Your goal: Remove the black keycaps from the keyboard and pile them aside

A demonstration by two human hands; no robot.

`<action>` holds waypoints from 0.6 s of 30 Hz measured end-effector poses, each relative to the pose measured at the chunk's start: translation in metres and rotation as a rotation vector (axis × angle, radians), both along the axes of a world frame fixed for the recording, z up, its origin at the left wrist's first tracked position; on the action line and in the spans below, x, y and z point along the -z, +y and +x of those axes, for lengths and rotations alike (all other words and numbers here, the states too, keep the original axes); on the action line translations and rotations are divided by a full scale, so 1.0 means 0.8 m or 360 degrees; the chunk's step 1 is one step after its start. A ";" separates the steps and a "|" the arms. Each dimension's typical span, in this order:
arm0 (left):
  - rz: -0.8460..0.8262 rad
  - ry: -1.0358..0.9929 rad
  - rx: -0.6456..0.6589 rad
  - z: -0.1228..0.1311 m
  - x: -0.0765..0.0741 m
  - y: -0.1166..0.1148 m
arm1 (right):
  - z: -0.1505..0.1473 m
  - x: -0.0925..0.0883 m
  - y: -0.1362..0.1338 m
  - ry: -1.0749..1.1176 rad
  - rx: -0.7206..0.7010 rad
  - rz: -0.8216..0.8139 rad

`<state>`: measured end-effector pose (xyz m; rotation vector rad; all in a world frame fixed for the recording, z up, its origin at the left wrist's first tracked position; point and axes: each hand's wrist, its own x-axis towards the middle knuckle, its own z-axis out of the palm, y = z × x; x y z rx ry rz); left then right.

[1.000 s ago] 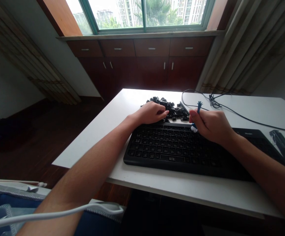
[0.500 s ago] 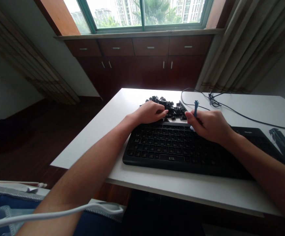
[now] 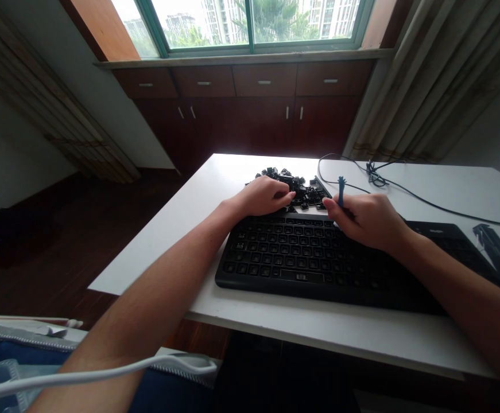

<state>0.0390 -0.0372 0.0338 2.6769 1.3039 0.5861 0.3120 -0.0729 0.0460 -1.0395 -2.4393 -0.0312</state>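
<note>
White table (image 3: 219,180) with black keyboard (image 3: 293,252), loose keycaps (image 3: 305,194), tangled black cable (image 3: 375,175) and dark strip (image 3: 496,253)

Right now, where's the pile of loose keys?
In the head view, a little right of centre: the loose keys lie on the table just beyond the keyboard, partly hidden by the left hand.

This looks like a room in a home, though in such dim light a small private office cannot be ruled out. Full-length curtains (image 3: 404,97) hang either side of a green-framed window (image 3: 250,28), with tower blocks (image 3: 219,23) outside. A built-in reddish-brown cabinet (image 3: 250,123) runs beneath the sill, and a plain white table (image 3: 181,218) stands on dark, wood-like flooring (image 3: 142,212).
</note>
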 end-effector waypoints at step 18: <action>0.0007 -0.0005 -0.0004 0.001 -0.001 -0.001 | 0.000 0.001 0.000 -0.0011 -0.0093 -0.0061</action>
